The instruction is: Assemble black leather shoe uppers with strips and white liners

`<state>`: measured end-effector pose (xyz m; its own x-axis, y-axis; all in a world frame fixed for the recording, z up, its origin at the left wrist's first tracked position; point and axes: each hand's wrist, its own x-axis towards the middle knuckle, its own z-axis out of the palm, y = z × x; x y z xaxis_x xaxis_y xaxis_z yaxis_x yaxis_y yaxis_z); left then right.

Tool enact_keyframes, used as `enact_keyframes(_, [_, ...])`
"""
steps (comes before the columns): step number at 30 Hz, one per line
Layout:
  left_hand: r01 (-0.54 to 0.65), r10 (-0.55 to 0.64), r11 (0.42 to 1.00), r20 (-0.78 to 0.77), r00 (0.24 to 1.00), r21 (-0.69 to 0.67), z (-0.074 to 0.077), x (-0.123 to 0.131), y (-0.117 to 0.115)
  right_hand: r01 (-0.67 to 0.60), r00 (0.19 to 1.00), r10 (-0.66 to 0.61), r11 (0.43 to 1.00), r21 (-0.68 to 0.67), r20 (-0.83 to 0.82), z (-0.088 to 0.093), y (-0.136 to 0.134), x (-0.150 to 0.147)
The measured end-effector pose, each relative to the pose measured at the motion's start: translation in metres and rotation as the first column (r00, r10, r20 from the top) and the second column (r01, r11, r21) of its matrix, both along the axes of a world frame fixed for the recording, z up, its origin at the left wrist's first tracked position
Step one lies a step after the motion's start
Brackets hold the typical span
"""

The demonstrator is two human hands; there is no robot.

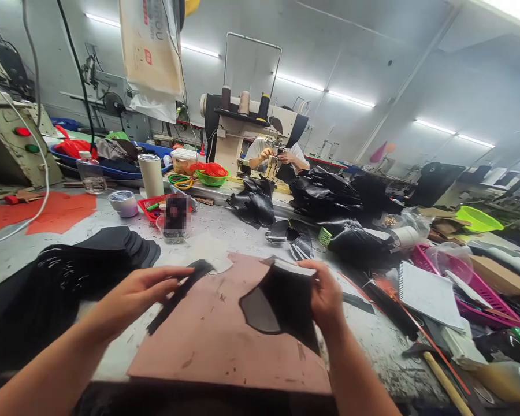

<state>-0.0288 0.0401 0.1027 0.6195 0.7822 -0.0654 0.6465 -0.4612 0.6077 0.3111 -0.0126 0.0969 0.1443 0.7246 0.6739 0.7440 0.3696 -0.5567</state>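
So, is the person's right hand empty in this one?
No, the right hand grips a black piece by its edge.

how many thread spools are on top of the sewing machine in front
3, in a row: a dark spool at left, a beige spool mid, a black spool at right.

A sewing workshop, judging by the industrial sewing machine (pixel 226 147), thread spools (pixel 244 103) and strip lights (pixel 301 82).

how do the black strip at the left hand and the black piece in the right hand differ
The black strip looks long and narrow; the black piece is much broader. The black strip looks dark throughout; the black piece is partly grey. Both are mostly black.
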Motion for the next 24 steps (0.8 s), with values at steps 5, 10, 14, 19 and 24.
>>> enact_keyframes(5, [0.197,-0.206,0.976,-0.096,0.974,-0.092,-0.029,0.09,0.014,0.034,0.831,-0.139,0.979,0.199,0.539,0.068,-0.049,0.02])
enact_keyframes(10, [0.286,-0.308,0.947,-0.157,0.938,-0.147,-0.056,0.11,0.012,-0.039,0.569,-0.005,0.999,0.034,0.822,0.096,-0.065,0.009])
enact_keyframes(14, [0.319,-0.332,0.943,-0.187,0.925,-0.096,-0.059,0.096,0.005,-0.061,0.574,0.042,0.998,-0.009,0.817,0.098,-0.063,0.004])
enact_keyframes(19, [0.379,-0.372,0.925,-0.164,0.914,0.015,-0.059,0.085,-0.005,-0.061,0.605,0.025,0.998,0.015,0.796,0.096,-0.058,0.007])
enact_keyframes(24, [0.441,-0.431,0.895,-0.121,0.894,0.071,-0.061,0.092,-0.014,-0.038,0.552,-0.024,0.998,0.054,0.833,0.104,-0.058,0.012])
